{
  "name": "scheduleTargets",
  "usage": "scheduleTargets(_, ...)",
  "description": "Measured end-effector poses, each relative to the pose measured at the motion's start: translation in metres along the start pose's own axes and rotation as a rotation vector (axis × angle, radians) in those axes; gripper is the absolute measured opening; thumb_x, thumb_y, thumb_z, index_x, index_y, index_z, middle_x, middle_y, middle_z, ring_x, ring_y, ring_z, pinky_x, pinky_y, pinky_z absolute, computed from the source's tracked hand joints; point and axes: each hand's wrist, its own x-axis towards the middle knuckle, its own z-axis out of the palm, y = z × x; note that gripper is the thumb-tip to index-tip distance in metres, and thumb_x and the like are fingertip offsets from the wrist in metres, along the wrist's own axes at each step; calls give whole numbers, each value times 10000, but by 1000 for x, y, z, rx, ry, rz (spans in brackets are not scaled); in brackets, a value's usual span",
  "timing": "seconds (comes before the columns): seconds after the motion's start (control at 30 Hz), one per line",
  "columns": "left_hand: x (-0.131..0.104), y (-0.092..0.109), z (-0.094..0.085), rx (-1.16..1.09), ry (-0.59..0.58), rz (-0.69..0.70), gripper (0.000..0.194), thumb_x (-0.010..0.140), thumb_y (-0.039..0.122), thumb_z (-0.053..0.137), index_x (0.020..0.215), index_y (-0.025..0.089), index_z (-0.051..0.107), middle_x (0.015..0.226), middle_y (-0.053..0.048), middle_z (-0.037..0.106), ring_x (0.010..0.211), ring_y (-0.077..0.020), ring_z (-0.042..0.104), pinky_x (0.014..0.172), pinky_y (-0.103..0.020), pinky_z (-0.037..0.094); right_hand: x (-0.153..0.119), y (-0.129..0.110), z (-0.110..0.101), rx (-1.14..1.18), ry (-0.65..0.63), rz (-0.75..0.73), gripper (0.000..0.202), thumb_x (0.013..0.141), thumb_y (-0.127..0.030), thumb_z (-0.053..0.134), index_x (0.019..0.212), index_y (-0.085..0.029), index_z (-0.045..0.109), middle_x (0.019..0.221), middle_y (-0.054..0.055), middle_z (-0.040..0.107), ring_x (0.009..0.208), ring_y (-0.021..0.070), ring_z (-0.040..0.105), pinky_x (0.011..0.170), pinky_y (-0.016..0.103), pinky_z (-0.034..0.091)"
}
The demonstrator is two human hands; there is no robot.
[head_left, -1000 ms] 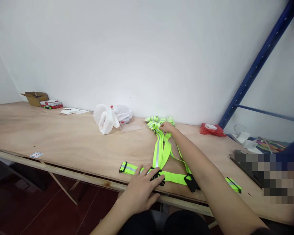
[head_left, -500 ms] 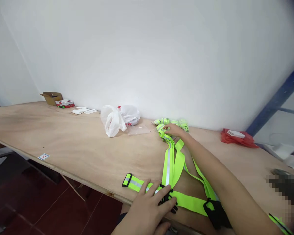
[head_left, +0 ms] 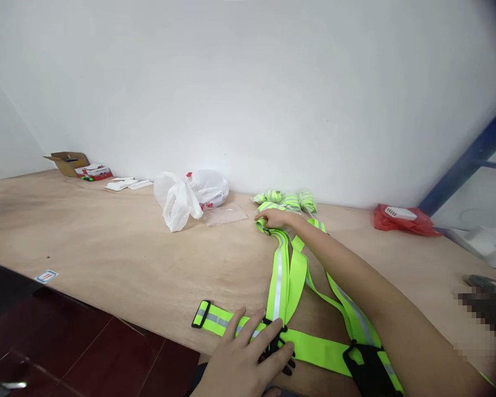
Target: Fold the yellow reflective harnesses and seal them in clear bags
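A neon-yellow reflective harness vest [head_left: 319, 348] with grey stripes lies spread on the wooden table at its front edge. My left hand [head_left: 248, 353] rests on its waist strap with fingers spread, over a black buckle [head_left: 275, 344] that is partly covered. The strap's left end carries a black slider [head_left: 200, 314]. Stretched across the table, my right hand [head_left: 276, 218] is closed around the far looped end of the shoulder straps [head_left: 279, 270]. My right forearm covers part of the vest. A black plate [head_left: 370, 368] joins straps at the lower right.
Several rolled reflective vests in clear wrap [head_left: 290, 199] lie by the wall, just beyond my right hand. White plastic bags [head_left: 176, 201] and a clear pouch [head_left: 225, 215] lie left of them. A red bag [head_left: 413, 223] sits right; a cardboard box [head_left: 68, 162] stands far left.
My right hand has drawn slightly back from the wrapped vests, with its fingers now closed on the strap loop. My left hand stays on the buckle. The view has shifted a little.
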Motion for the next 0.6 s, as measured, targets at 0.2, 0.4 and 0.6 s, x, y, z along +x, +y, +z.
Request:
scheduleTargets(0.2, 1, 0, -2, 31, 10, 16, 606, 966, 493, 580, 1522, 348, 387, 1585, -26, 413, 1380, -343, 459, 1165, -546, 333, 3, 0, 9, 1, 26, -52, 431, 699, -196, 657, 1119, -204, 754, 1057, 43, 753, 877, 214, 668, 672, 228, 434)
scheduleTargets(0.4, 2, 1, 0, 149, 123, 50, 622, 925, 535, 630, 1483, 324, 451, 1539, -32, 479, 1327, -315, 503, 1145, -527, 349, 4, -11, 16, -22, 71, -78, 205, 697, -144, 620, 881, -180, 702, 827, 6, 691, 705, 154, 583, 590, 236, 343)
scheduleTargets(0.6, 2, 3, -4, 186, 152, 52, 622, 914, 577, 620, 1463, 323, 477, 1521, -21, 500, 1298, -309, 519, 1124, -505, 366, -4, -23, 0, -71, 234, -31, 62, 748, -148, 569, 790, -193, 568, 812, 45, 628, 725, 182, 508, 590, 282, 254)
